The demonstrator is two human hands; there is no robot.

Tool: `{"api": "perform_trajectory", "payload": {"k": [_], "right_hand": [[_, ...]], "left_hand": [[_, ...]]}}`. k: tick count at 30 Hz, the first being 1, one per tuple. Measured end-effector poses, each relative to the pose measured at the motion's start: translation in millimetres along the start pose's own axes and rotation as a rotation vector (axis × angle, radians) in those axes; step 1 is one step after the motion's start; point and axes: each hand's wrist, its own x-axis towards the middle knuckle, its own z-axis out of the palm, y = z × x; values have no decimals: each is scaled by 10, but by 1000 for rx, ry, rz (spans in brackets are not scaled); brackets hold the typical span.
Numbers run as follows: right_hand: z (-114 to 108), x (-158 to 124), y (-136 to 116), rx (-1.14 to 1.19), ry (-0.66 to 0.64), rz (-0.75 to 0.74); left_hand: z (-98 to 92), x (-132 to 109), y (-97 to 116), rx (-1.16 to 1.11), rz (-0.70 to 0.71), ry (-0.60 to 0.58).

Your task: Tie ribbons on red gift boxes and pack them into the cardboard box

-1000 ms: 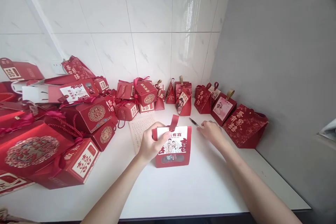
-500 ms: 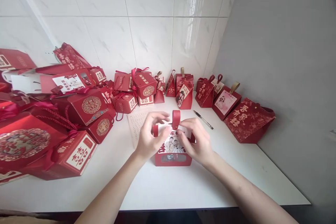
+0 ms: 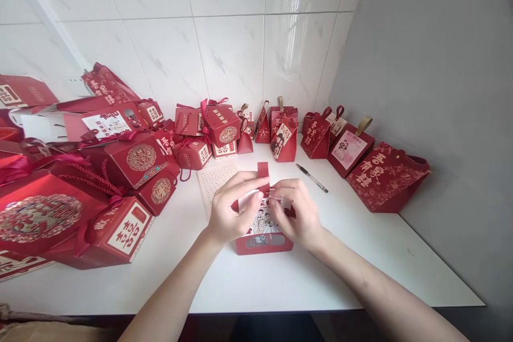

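A red gift box (image 3: pixel 264 247) with a cartoon couple on a white panel and a clear window stands upright in front of me. From its top rises a red strap (image 3: pixel 263 170). My left hand (image 3: pixel 233 207) is closed, its thumb at the top of the box and its index finger stretched against the strap. Opposite it, my right hand (image 3: pixel 295 208) pinches at the base of the strap with thumb and forefinger. The fingers hide the strap's lower part and the box's top edge.
Red boxes (image 3: pixel 120 235) are piled at the left. Several smaller gift boxes (image 3: pixel 285 139) line the tiled wall, and a larger red bag-shaped box (image 3: pixel 388 177) stands at the right. A written sheet (image 3: pixel 208 181) and a pen (image 3: pixel 311 177) lie behind my hands.
The strap was a rounded loop above the box; now it shows as a flatter upright piece. My left index finger has moved against it, and my right fingertips have drawn closer to its base.
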Motion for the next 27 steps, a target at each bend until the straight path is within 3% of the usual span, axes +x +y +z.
{"api": "perform_trajectory", "payload": {"k": [27], "right_hand": [[-19,29,-20,16,-2,43]], "left_hand": [[-39,13,17,23,-10,-50]]}}
